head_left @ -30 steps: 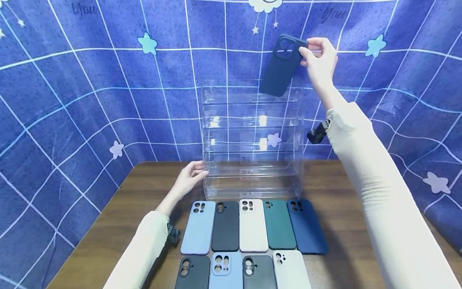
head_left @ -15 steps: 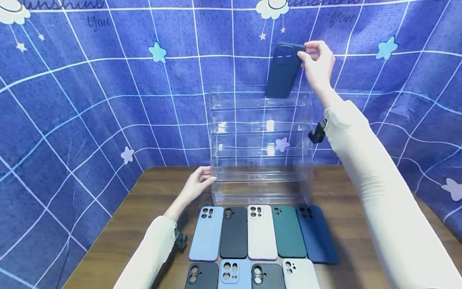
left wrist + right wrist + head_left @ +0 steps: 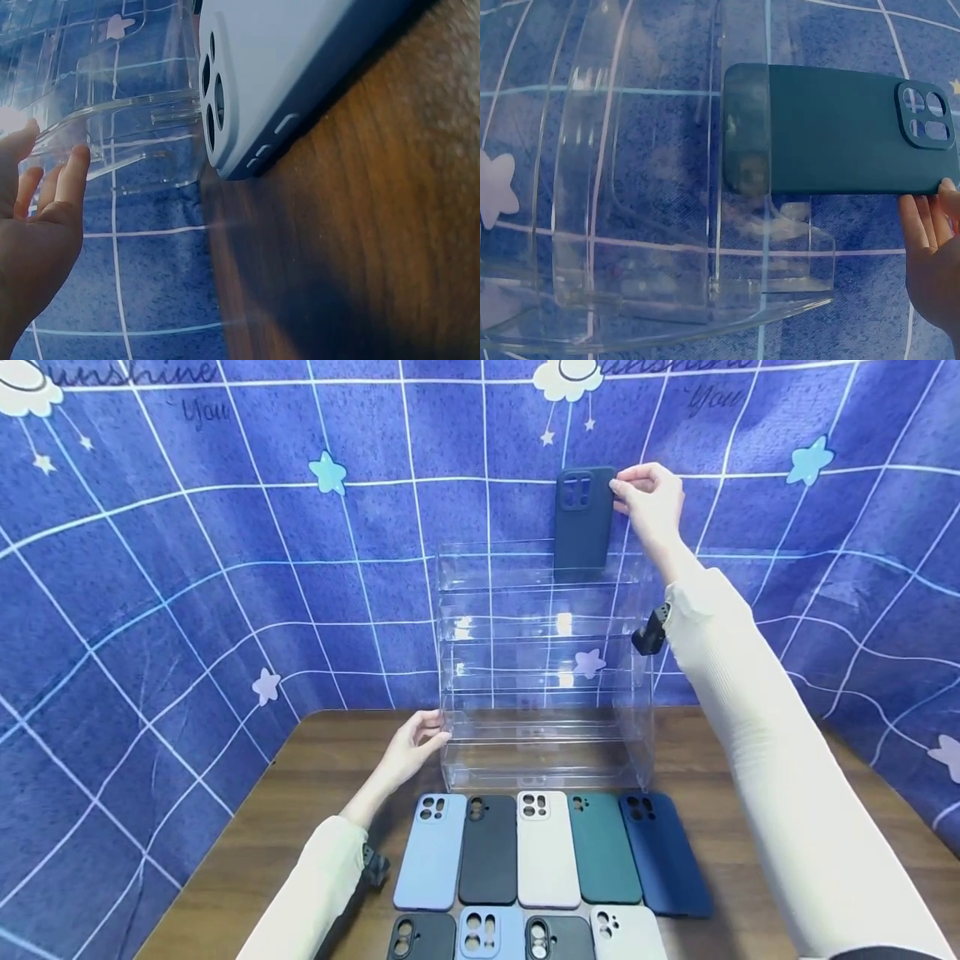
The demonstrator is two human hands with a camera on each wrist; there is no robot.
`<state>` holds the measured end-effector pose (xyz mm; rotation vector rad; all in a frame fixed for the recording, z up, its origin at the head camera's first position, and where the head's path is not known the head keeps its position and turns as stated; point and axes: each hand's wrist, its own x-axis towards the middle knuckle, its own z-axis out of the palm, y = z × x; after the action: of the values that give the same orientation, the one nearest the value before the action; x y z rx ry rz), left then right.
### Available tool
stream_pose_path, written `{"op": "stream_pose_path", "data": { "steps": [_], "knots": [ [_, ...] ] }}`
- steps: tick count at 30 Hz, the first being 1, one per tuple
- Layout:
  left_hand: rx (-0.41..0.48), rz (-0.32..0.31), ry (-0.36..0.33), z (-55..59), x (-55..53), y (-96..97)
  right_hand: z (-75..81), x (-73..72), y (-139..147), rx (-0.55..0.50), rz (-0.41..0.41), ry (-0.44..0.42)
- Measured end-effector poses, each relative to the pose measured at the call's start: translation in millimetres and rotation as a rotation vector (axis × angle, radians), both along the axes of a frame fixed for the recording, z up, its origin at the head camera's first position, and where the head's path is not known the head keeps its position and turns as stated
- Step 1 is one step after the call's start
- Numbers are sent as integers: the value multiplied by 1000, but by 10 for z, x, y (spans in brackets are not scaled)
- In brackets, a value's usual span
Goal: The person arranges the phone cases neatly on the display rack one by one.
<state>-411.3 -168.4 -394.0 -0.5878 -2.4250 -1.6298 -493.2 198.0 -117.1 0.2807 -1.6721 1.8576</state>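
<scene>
A dark blue-green phone case (image 3: 585, 535) stands upright at the top tier of a clear acrylic display rack (image 3: 517, 774). My right hand (image 3: 654, 508) pinches the case by its upper right edge, beside the camera cutout. In the right wrist view, the lower end of the case (image 3: 832, 131) shows through the clear front lip. My left hand (image 3: 411, 750) holds the rack's left side near the table, thumb in front and fingers behind. In the left wrist view, the rack's clear edge (image 3: 112, 107) passes between thumb and fingers.
Phone cases lie in two rows before the rack: light blue (image 3: 430, 856), black (image 3: 489, 852), white (image 3: 549, 852), green (image 3: 606, 852) and navy (image 3: 670, 860), with several more nearer. A blue patterned cloth (image 3: 360, 635) hangs behind the wooden table (image 3: 247, 852).
My right hand has lowered the phone case and turned it from tilted to upright, its bottom end now behind the top tier's lip. The left hand stays at the rack; the head view has shifted.
</scene>
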Motion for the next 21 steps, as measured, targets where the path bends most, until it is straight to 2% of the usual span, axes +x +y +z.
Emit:
{"op": "stream_pose_path", "data": {
  "steps": [4,6,8,11,14,18,21],
  "knots": [
    [5,1,8,-105,-102,-29,-104,-46,9,192,-66,-31],
    [15,5,2,-123,-114,-36,-166,-54,8,307,-94,-71],
    [15,8,-3,-118,-120,-41,-219,-50,13,377,-92,-114],
    [11,13,-10,-108,-110,-43,-273,-45,1,405,-57,-171],
    [17,2,-29,-20,-27,-14,-300,-40,-18,409,-30,-214],
    [29,-4,-47,-31,-33,-13,-316,-14,-34,446,-24,-245],
    [27,5,-36,-127,-112,-43,-330,9,-43,510,-46,-250]
  ]
}}
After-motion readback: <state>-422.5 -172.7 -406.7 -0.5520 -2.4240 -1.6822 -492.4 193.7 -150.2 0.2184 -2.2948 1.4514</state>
